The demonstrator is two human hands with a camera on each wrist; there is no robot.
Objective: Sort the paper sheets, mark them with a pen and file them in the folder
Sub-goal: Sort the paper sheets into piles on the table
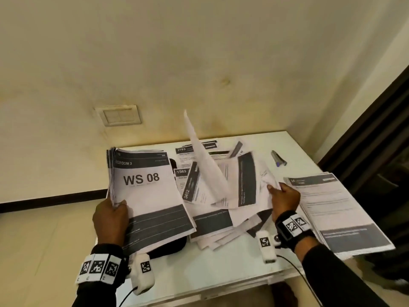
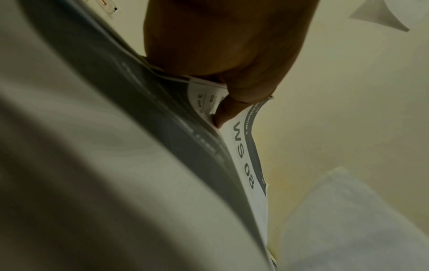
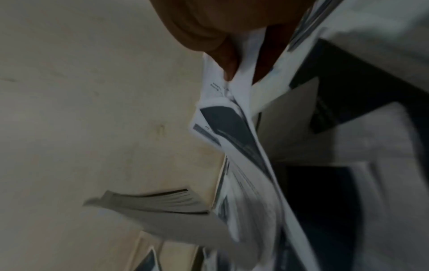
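Sorting is the step in hand. The left hand (image 1: 110,220) grips a stack topped "WS 08" (image 1: 148,191) at the table's (image 1: 221,269) near left edge; the right hand (image 1: 284,199) pinches loose sheets (image 1: 245,185) mid-table. Next, probably, matching them to the right-hand pile (image 1: 338,207), which overhangs the edge. The pen (image 1: 278,158) lies far right, with open room nearby.

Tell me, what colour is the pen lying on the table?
The pen looks grey with a blue tip, best seen in the head view.

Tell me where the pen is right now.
In the head view the pen lies untouched at the table's far right, beyond the loose sheets.
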